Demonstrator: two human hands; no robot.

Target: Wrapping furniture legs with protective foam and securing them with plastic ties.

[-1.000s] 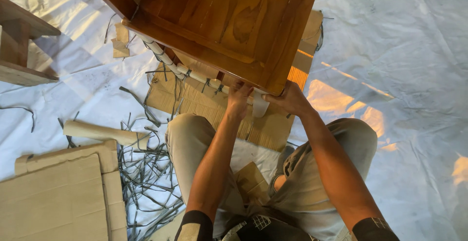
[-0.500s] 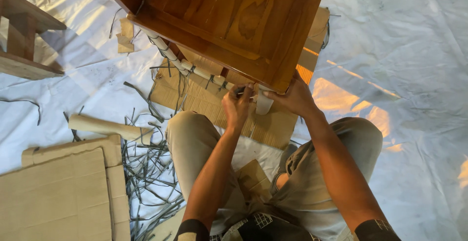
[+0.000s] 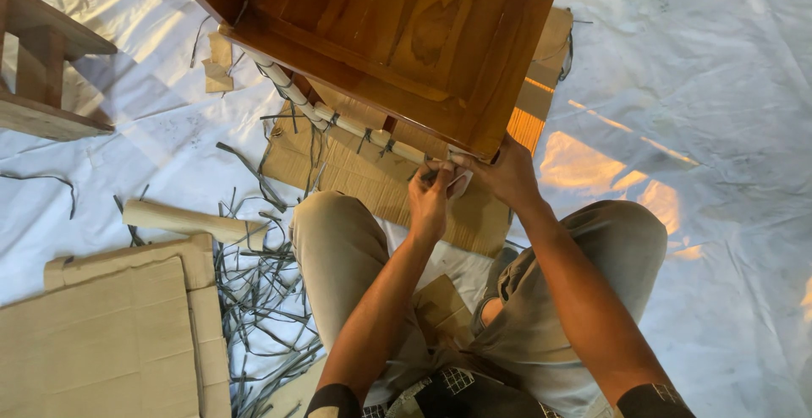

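Here your left hand (image 3: pixel 430 200) had its fingers pinched shut on a loose white strip of wrapping (image 3: pixel 458 183) just under the near corner of the wooden furniture piece (image 3: pixel 397 37), with something small and dark showing between thumb and forefinger; you could not tell what it was. Your right hand (image 3: pixel 506 174) sat just beside it at about 3 o'clock, fingers curled up under that same corner and gripping the wood, the thumb touching the white strip. Both hands were nearly touching each other.

The strip hung at the end of a white padded tube (image 3: pixel 338 122) that ran along the lower edge of the furniture toward 10 o'clock, bound on by dark straps at intervals. The furniture itself, glossy reddish brown with a recessed panel, filled the top centre of the view and tilted over your knees.

Below the hands, flattened brown cardboard (image 3: pixel 355 173) lay on the floor under the furniture's edge, and your legs in khaki trousers (image 3: pixel 338 249) spread out toward 6 o'clock. At 8 o'clock from your left hand a heap of cut grey straps (image 3: pixel 262 299) was strewn about, with a rolled paper tube (image 3: pixel 182 219) near it and a folded cardboard sheet (image 3: pixel 101 342) farther toward 8 o'clock. Another unfinished wooden frame (image 3: pixel 38 71) stood at 10 o'clock, well apart. A white plastic sheet (image 3: pixel 719 88) covered the floor all around.
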